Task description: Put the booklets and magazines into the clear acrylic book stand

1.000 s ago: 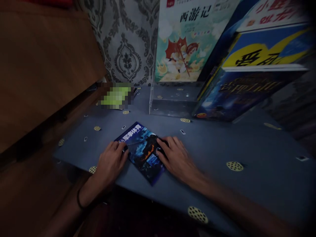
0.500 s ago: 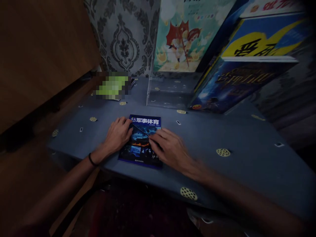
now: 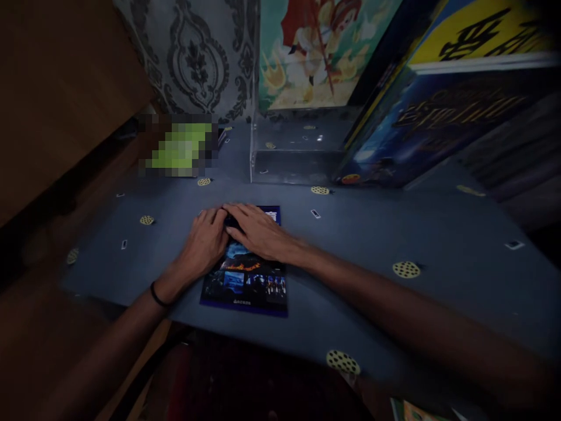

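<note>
A thin booklet point(image 3: 245, 286) with a dark blue cover, white Chinese title characters and several small pictures lies flat on the cloth-covered table. My left hand point(image 3: 205, 240), a dark band on its wrist, rests over the booklet's upper left edge, its fingers reaching forward and its tips partly covered. Across the upper part of the cover lies my right hand point(image 3: 258, 234), fingers bent together against the left fingertips. Whatever may be between the right fingertips is hidden. Much of the title is covered by this hand.
An acrylic stand point(image 3: 298, 166) is at the back with a picture book point(image 3: 315, 64). Several large books, the front one dark blue point(image 3: 421, 134), lean upright to its right. A pixelated green item point(image 3: 182, 146) lies at the back left. The grey-blue tablecloth point(image 3: 359, 251) has yellow dotted prints.
My right hand has moved left and forward over the cover to meet my left hand. The thin dark line that spanned my hands no longer shows. The view has shifted slightly.
</note>
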Tool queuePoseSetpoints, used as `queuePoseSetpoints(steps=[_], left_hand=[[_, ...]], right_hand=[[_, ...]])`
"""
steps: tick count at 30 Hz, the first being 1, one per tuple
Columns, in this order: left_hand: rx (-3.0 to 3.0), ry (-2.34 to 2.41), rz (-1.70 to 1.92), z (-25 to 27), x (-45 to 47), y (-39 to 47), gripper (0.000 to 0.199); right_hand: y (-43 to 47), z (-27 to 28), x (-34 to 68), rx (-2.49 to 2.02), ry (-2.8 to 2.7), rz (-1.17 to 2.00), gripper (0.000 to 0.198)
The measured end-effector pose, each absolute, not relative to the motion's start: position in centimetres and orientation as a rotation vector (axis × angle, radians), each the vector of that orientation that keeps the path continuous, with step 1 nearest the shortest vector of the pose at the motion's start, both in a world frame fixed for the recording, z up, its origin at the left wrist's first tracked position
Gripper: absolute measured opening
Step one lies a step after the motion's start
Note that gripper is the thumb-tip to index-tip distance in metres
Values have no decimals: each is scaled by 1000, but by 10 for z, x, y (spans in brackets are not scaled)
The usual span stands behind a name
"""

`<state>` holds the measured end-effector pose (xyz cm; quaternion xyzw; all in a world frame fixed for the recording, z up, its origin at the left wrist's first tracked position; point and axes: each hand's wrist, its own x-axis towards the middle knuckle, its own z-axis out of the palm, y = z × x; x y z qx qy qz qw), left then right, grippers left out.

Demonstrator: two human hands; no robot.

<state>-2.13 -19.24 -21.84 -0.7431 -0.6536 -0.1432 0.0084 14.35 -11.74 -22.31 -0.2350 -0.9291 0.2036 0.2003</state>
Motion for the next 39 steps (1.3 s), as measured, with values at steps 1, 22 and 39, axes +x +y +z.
queuePoseSetpoints(steps=[1, 22, 39], left_hand=[[-2322, -2037, -458, -219, -21, -192, 29], [-2468, -1962, -472, -214, -36, -187, 31], [-2382, -1788, 23, -190, 7, -160, 30]], right_hand=[[-117, -223, 147, -640, -2605, 584, 49], [-123, -229, 225, -949, -2408, 475, 38], [-107, -229, 232, -878, -1925, 1044, 35]])
